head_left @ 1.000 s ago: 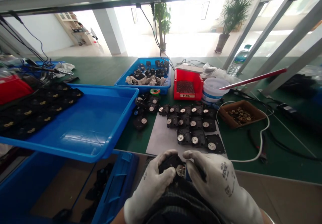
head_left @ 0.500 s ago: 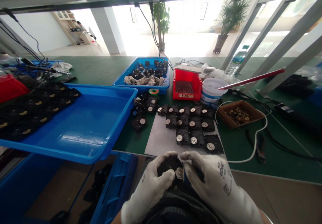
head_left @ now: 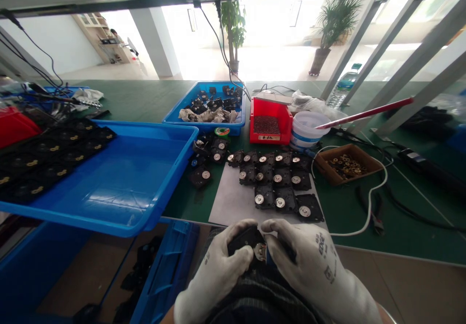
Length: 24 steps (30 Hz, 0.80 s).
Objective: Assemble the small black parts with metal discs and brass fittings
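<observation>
Both my hands wear white work gloves and are close together over my lap, at the table's front edge. In my left hand [head_left: 227,258] is a black plastic part [head_left: 244,239], gripped with the thumb on top. A small shiny metal piece [head_left: 260,251] shows beside that thumb; whether it is fixed to the part I cannot tell. My right hand [head_left: 296,251] is curled against the right side, with a sliver of blue and something dark inside its fingers, mostly hidden. Ahead, several black parts with silver discs [head_left: 279,201] stand in rows on a white sheet [head_left: 229,202].
Left is a large blue tray [head_left: 145,183] with black parts at one end. Farther back stand a smaller blue tray [head_left: 171,120], a red bin [head_left: 257,137] of small pieces and a white tub [head_left: 307,122]. A cardboard box [head_left: 327,176] holds brass-coloured rings; a white cable curves nearby.
</observation>
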Tool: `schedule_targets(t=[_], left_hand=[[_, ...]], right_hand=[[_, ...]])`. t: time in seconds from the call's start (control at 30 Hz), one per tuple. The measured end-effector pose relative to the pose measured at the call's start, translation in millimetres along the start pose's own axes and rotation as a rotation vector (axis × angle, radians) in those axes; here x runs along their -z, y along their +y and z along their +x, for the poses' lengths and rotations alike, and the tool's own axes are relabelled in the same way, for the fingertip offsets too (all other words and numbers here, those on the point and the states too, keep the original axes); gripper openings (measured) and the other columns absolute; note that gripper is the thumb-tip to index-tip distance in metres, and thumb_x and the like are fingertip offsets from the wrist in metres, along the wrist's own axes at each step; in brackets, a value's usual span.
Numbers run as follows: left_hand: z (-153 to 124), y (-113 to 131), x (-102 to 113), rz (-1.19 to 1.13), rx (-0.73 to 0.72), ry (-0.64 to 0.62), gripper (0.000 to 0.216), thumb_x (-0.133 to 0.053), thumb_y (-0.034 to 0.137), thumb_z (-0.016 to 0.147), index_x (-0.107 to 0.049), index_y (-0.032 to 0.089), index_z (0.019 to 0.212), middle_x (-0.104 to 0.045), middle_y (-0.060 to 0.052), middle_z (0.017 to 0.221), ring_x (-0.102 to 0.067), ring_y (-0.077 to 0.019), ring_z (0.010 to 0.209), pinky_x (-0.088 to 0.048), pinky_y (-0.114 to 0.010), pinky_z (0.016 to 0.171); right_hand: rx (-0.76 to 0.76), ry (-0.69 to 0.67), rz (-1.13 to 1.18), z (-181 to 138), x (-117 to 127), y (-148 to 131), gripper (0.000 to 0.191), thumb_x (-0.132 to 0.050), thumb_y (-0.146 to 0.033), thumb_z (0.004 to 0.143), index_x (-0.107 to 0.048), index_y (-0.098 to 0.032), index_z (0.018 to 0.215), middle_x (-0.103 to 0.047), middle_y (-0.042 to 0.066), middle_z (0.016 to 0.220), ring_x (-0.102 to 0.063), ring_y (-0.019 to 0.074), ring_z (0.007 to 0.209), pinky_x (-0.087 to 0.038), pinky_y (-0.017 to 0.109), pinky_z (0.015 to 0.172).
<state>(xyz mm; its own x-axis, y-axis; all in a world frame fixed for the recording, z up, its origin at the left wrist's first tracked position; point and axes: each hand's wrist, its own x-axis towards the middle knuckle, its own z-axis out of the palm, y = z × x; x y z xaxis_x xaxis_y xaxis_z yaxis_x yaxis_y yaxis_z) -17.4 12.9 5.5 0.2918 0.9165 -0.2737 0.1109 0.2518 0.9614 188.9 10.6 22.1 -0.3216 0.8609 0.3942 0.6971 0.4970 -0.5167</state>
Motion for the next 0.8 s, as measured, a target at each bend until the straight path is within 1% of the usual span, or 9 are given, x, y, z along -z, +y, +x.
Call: schedule_targets(t=[0.2,0.4,0.53,0.67,0.8], left_hand=[[-1.2,0.0,0.1,0.022,-0.01,0.005,0.048,-0.063,0.021,0.082,-0.07,0.021,0.13,-0.075,-0.006,0.132,-0.066,-0.0309,0.127,-0.051,-0.04,0.111],[-3.1,3.6,0.0,0.022,0.014,0.006,0.05,-0.062,0.022,0.081,-0.07,0.02,0.131,-0.074,-0.007,0.134,-0.067,-0.0313,0.126,-0.052,-0.042,0.11],[-3.1,3.2,-0.4,0.003,0.023,0.003,0.049,-0.062,0.021,0.081,-0.071,0.02,0.129,-0.076,-0.007,0.131,-0.069,-0.0299,0.122,-0.054,-0.038,0.106],[-3.3,0.0,-0.8,0.005,0.016,0.002,0.049,-0.063,0.02,0.08,-0.071,0.021,0.129,-0.076,-0.006,0.131,-0.068,-0.0291,0.123,-0.054,-0.035,0.105],[-3.6,-0.1,-1.0,0.019,0.013,0.004,0.048,-0.062,0.019,0.081,-0.071,0.022,0.129,-0.076,-0.006,0.131,-0.069,-0.0293,0.122,-0.054,-0.037,0.106]], right_hand=[[-0.018,-0.016,0.021,-0.1,1.0,0.1,0.014,-0.056,-0.02,0.1,-0.067,-0.024,0.108,-0.08,-0.004,0.081,-0.078,0.0134,0.069,-0.049,0.024,0.064],[-0.013,-0.027,0.003,1.0,0.4,0.8,0.014,-0.056,-0.021,0.1,-0.067,-0.026,0.106,-0.079,-0.006,0.079,-0.078,0.0134,0.066,-0.049,0.024,0.063],[-0.023,-0.024,0.003,0.3,-0.3,-1.1,0.014,-0.055,-0.022,0.101,-0.068,-0.025,0.104,-0.079,-0.005,0.078,-0.078,0.0141,0.066,-0.049,0.024,0.062],[-0.031,-0.023,-0.003,-0.3,-0.2,-2.3,0.015,-0.054,-0.022,0.101,-0.069,-0.026,0.103,-0.079,-0.004,0.077,-0.078,0.015,0.065,-0.05,0.025,0.062],[-0.026,-0.023,-0.023,0.3,-0.3,-2.8,0.016,-0.053,-0.023,0.101,-0.069,-0.025,0.098,-0.079,-0.003,0.075,-0.077,0.0162,0.063,-0.049,0.026,0.059]])
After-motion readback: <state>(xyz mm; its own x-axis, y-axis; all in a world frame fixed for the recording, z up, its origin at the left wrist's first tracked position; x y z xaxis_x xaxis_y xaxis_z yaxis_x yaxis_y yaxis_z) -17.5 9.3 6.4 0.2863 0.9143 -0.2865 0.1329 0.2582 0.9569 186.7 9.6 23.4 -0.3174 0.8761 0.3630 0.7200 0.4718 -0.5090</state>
